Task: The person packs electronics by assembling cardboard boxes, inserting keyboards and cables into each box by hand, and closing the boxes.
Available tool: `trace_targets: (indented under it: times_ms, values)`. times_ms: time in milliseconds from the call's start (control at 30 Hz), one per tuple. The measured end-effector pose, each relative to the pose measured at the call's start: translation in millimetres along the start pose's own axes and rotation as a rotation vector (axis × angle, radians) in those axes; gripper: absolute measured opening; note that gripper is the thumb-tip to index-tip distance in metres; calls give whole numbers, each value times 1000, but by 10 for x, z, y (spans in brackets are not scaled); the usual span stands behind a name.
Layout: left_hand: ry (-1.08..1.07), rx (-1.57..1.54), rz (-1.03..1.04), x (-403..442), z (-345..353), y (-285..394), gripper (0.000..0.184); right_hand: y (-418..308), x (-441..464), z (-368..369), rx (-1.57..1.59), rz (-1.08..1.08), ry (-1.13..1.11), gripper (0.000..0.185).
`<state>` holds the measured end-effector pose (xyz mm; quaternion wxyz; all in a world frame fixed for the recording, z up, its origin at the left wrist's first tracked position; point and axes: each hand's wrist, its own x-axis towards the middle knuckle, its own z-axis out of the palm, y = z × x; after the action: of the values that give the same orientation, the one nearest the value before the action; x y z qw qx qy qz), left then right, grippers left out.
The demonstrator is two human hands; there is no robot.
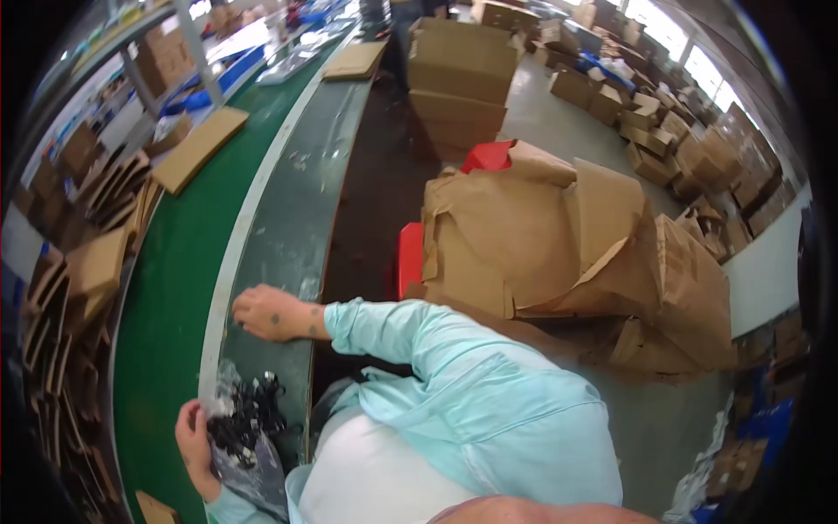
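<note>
Beside the near edge of the workbench lies a clear plastic bag point(262, 480) with a tangle of black cables point(249, 419) showing at its mouth. My left hand point(194, 441) is at the bag's far side, thumb and fingers bent at its rim and closed on the plastic. Further along the grey bench top point(292, 201), my right hand point(269, 313) rests with its fingers curled down toward the surface. A small dark spot shows under those fingertips, but what they hold, if anything, is hidden.
A green conveyor belt point(179, 297) runs past the bench, with a flat cardboard piece point(201, 150) across its edge. Folded cartons point(52, 323) stand beyond it. Large brown cardboard point(506, 236) covers red objects point(408, 262) to my right; tall boxes point(458, 65) stand farther off.
</note>
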<state>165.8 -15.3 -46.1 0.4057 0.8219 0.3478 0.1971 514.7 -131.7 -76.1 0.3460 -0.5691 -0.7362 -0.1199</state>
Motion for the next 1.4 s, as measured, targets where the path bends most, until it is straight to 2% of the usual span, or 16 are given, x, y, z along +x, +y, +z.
trace_targets:
  times_ms: [300, 567, 667, 700, 767, 800, 867, 900, 933, 1000, 1100, 1133, 1200, 1267, 1400]
  values:
    - [-12, -44, -27, 31, -51, -180, 23, 7, -5, 96, 2, -15, 68, 20]
    - [-16, -85, -62, -15, -7, -1, 21, 9, -4, 99, -2, -13, 51, 19]
    - [59, -70, -28, -23, -35, -15, 21, 14, 13, 84, 19, 43, -45, 22]
    - [173, -67, 53, 9, -48, -93, 22, 5, 20, 68, 39, 50, -97, 24]
    - [443, 14, 155, -219, -94, 166, 23, 59, 38, 98, 97, 71, -118, 22]
    - [604, 111, 173, -425, -96, 587, 23, -2, 43, -54, 10, 23, -175, 20]
    - [605, -75, 8, -1082, -92, 1285, 26, 77, 46, -97, -189, -173, -147, 12]
    - [455, -286, 20, -1493, 0, 1504, 28, 16, 46, -179, -301, -198, -20, 13]
    - [326, -496, 52, -1865, 76, 1681, 30, 42, 86, -200, -225, -186, -42, 13]
    - [-171, -699, -216, -2350, 153, 1834, 35, -64, 103, -174, -7, -130, -76, 15]
    - [-246, -921, -848, -3494, 1006, 1257, 37, -9, 130, -12, 135, -58, -146, 20]
    - [-300, -1047, -1101, -3977, 1464, 1102, 28, 53, 153, 10, 147, -39, -187, 22]
    - [-284, -1110, -1437, -4627, 2260, 1048, 27, 127, 185, 31, 139, -23, -244, 26]
    - [-187, -979, -1551, -4906, 2703, 965, 27, 176, 151, 96, 111, -27, -266, 28]
    - [-109, -701, -1555, -4874, 2885, 918, 26, 84, 205, -22, 83, -66, -259, 30]
